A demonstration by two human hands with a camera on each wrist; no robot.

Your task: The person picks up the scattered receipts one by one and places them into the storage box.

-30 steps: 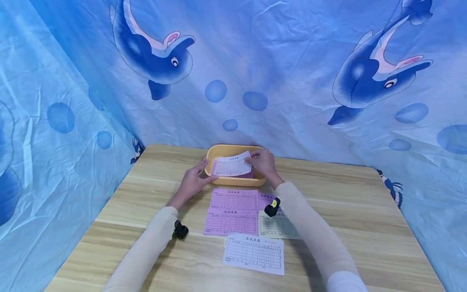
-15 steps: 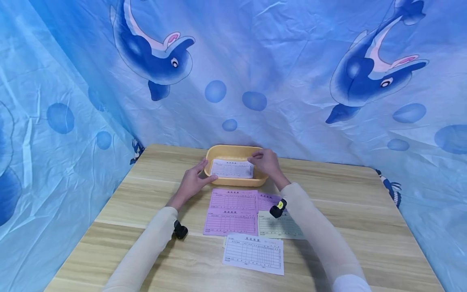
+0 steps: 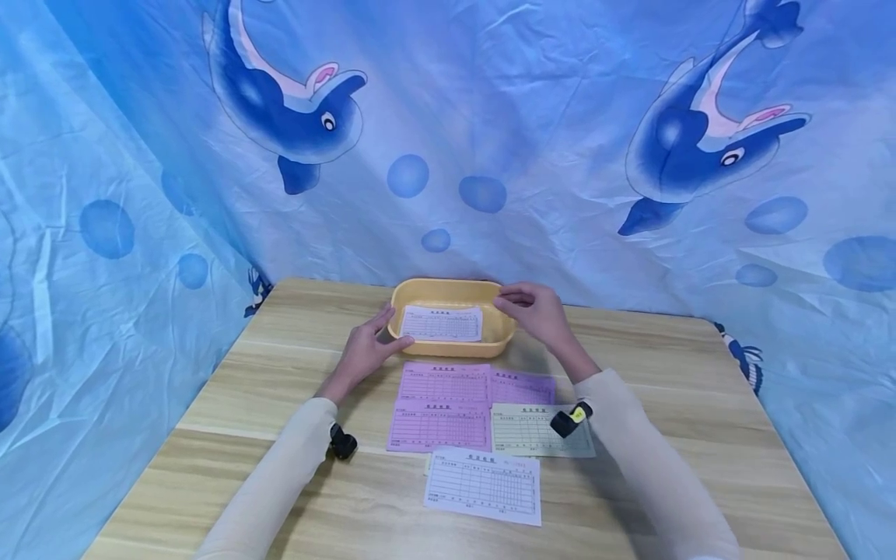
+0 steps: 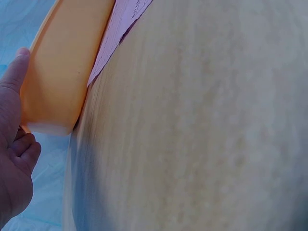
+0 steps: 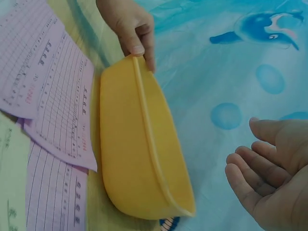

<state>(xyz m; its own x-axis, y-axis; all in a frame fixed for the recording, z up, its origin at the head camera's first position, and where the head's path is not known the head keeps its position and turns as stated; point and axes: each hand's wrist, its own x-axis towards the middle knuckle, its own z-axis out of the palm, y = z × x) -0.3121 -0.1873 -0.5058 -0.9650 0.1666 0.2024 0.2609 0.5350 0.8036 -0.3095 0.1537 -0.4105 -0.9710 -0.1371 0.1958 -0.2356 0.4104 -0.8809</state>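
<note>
A yellow plastic basin point(image 3: 458, 349) stands near the table's back edge with a white printed slip point(image 3: 441, 323) lying flat in it. My left hand point(image 3: 362, 351) grips the basin's left end, the thumb over the front rim; the right wrist view shows that thumb and fingers at the rim. My right hand point(image 3: 537, 313) hovers by the basin's right end. In the right wrist view its fingers point(image 5: 252, 178) are loosely bent, apart from the basin and holding nothing. In front of the basin lie pink slips point(image 3: 441, 425), a purple slip point(image 3: 528, 386), a pale green slip point(image 3: 535, 439) and a white slip point(image 3: 483, 488).
The wooden table point(image 3: 266, 435) spreads around the slips. Behind and beside it hangs a blue curtain point(image 3: 448, 140) with dolphin prints, close to the basin's back side. Black wrist cameras point(image 3: 343, 442) are strapped over both sleeves.
My right hand has let go of a white slip, which now lies flat in the basin over pink paper. It has then moved right, off the slip. The left hand keeps its hold.
</note>
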